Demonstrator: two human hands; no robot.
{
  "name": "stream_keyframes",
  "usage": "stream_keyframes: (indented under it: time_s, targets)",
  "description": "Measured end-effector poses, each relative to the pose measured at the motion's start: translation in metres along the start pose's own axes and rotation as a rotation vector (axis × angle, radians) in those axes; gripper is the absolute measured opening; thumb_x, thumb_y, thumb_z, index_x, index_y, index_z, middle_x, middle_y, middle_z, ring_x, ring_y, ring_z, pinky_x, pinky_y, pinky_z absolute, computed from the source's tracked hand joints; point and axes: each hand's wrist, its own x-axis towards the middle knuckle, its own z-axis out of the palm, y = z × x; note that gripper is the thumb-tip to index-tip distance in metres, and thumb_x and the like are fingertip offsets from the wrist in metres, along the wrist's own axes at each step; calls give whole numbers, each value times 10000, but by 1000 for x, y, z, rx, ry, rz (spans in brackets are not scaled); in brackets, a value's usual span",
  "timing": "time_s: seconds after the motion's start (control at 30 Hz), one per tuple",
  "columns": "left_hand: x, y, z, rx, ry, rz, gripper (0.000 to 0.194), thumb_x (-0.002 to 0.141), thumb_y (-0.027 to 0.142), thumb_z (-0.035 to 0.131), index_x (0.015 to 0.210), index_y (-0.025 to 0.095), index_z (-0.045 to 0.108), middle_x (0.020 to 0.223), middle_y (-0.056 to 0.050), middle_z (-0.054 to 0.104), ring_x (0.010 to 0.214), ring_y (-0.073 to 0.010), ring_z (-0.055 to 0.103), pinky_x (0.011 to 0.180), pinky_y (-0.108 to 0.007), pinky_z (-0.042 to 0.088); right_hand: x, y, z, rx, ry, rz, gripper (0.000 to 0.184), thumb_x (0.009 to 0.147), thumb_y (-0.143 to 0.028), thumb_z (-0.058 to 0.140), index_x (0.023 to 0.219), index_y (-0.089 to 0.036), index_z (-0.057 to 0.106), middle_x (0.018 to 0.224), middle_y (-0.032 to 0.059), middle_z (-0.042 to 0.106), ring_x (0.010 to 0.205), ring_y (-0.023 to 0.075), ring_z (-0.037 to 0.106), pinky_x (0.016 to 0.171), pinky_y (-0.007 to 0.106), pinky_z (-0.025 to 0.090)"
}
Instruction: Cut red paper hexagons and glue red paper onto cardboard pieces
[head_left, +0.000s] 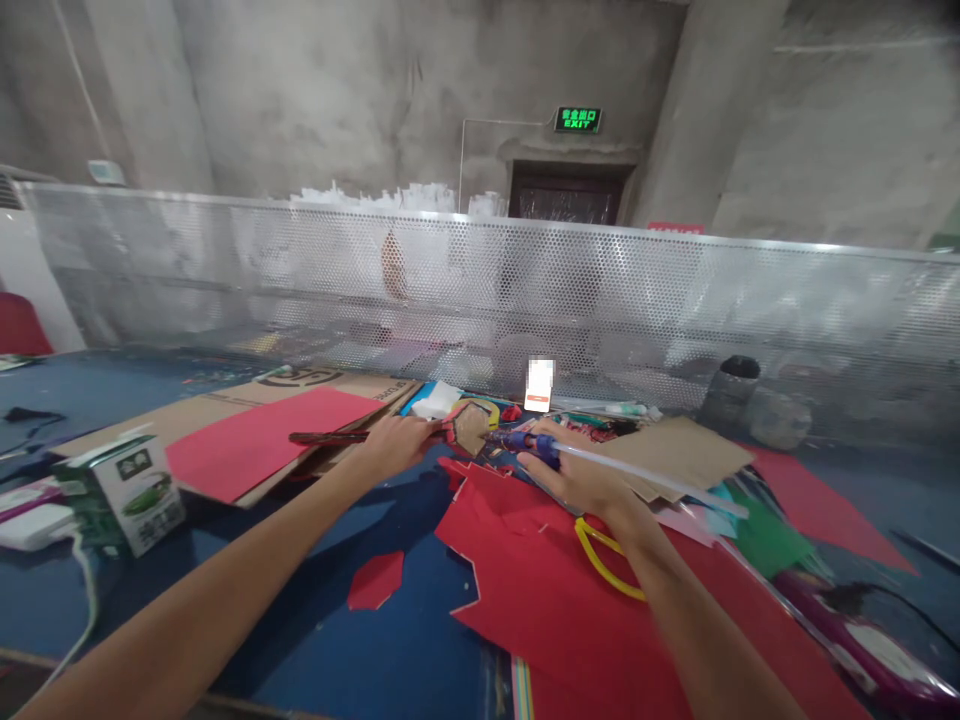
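My left hand (395, 443) is closed on a small cut piece of cardboard with a red edge (469, 424), held just above the blue table (360, 640). My right hand (579, 470) grips a blue glue gun (525, 441) with a clear glue stick (645, 474) sticking out behind it; its nozzle points at the cardboard piece. Under both hands lies a large cut sheet of red paper (555, 590). A dark thin tool (326, 437) lies just left of my left hand.
Flat cardboard (225, 405) with a red sheet (255, 445) on it lies at the left, near a green and white carton (131, 490). Yellow-handled scissors (600, 555), a brown card (686, 450), coloured paper scraps and a phone (539, 385) lie around. A perforated metal screen (675, 310) backs the table.
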Motion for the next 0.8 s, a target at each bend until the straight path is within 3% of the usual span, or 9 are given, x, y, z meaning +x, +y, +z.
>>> stream_keyframes:
  time_s: [0.1,0.27,0.57,0.8]
  targets:
    - [0,0,0,-9,3,11,394,1049,390,405,1284,244,685,1156,-142,767,1013,-322,729,800,-374,506,0,3,-1,72,9,32,209,998,-424,550,1021,-238,641,1040,76,727,930,236,678,807,335,488]
    - [0,1,-1,3,4,13,367,1039,361,428,1270,246,688,1176,-137,765,1019,-320,731,795,-371,506,-3,9,2,-11,42,120,263,1011,-481,518,1007,-233,605,993,73,722,900,251,677,773,338,460]
    - [-2,2,-3,14,2,3,376,1033,352,421,1266,227,688,1151,-149,767,1008,-334,733,798,-388,510,-2,4,-2,-123,88,175,313,1006,-500,503,1002,-216,635,874,68,715,780,243,663,665,312,394]
    - [-1,9,-5,9,-18,-9,409,1035,382,402,1285,238,693,1146,-153,769,988,-339,731,794,-396,511,-1,6,11,-115,92,152,326,1019,-517,494,980,-214,608,901,71,717,790,234,670,664,304,399]
